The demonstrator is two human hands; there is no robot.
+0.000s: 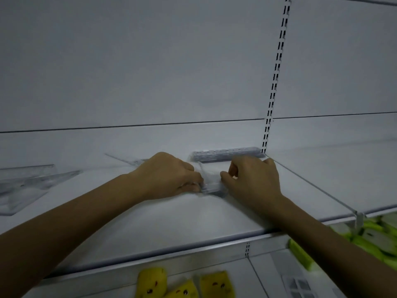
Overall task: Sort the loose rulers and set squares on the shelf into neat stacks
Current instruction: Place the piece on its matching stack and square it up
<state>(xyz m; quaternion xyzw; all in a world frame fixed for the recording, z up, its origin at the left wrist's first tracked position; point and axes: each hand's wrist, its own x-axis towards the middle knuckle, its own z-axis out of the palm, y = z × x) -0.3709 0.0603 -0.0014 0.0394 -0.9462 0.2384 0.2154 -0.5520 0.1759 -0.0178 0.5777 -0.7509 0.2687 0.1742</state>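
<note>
left hand (169, 175) and right hand (251, 179) sit close together, knuckles up, on the white shelf (150, 222). fingers of both are curled in, and each hand pinches one end of the clear ruler bundle (212, 187) that shows in the gap between them. bundle rests on the shelf surface, not lifted. how many pieces are in it i cannot tell, it's blurred and see-through.

just behind the right hand a finished ruler stack (227, 154) lies against the back wall. well off to the left of the left hand lie loose set squares (32, 183), and one more clear piece (129, 160) lies behind the left wrist. a clear divider (311, 186) runs to the right of the right hand. below the forearms, on the lower shelf, are yellow items (182, 284) and green items (376, 237).

risk: slick thin plastic squeezed from both ends may fan out or bow and pop loose, most likely if the pinch is uneven. a sideways shove could also knock the back stack askew.

orientation: the bundle's long axis seems to run left to right between the hands, roughly parallel to the back stack, with a slight skew. the ends are hidden under the fingers, so this is a judgement.
</note>
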